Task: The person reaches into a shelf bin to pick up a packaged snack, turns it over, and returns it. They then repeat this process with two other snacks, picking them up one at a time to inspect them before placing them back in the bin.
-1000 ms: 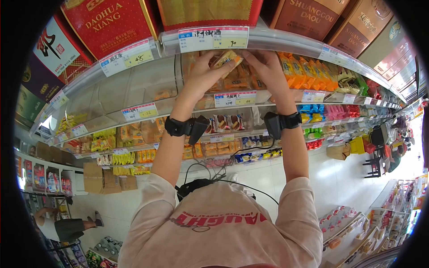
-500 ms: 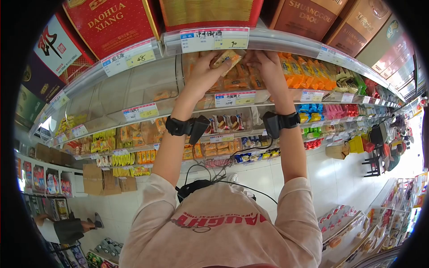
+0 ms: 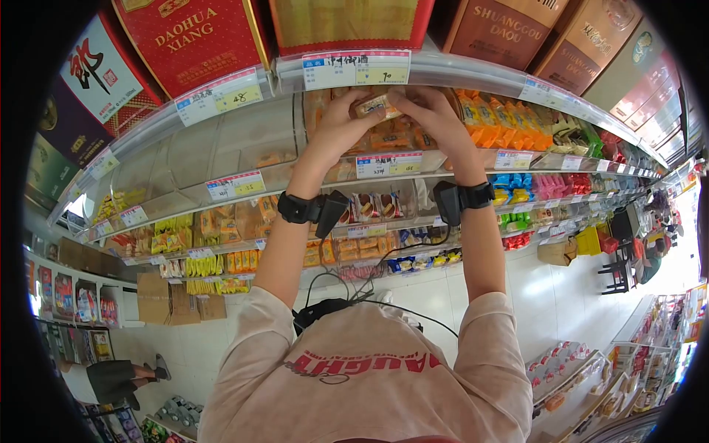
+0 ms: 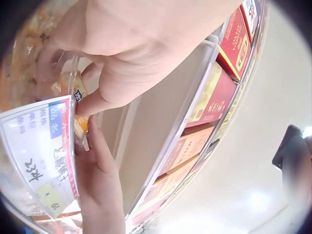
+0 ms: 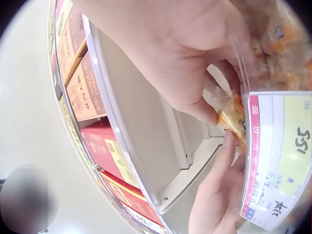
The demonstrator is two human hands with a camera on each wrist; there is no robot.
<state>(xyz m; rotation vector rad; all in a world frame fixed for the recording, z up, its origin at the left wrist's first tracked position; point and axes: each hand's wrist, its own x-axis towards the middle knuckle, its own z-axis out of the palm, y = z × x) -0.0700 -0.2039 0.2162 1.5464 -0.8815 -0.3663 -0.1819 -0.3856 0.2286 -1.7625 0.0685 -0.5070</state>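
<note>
In the head view my left hand (image 3: pixel 338 131) grips a small wrapped snack packet (image 3: pixel 375 107), yellow and orange with clear wrapper ends. My right hand (image 3: pixel 437 124) pinches its right end, thumb and fingers curled in from the other side. The left wrist view shows the packet (image 4: pixel 80 109) between both thumbs, just behind the clear shelf front. From the right wrist, the packet (image 5: pixel 233 117) lies between the two hands, its far side hidden by the price card (image 5: pixel 278 156). Below the hands, a bin holds more orange snack packets (image 3: pixel 391 139).
Boxed bottles (image 3: pixel 347 26) stand on the shelf above, behind a rail with price labels (image 3: pixel 357 70). Orange packets (image 3: pixel 502 122) fill the section to the right. Lower shelves carry more wrapped snacks (image 3: pixel 377 205). Another person (image 3: pixel 118 380) is at the lower left.
My right hand has moved left onto the packet's end. The packet has turned from a steep slant to nearly level, still in my left hand.
</note>
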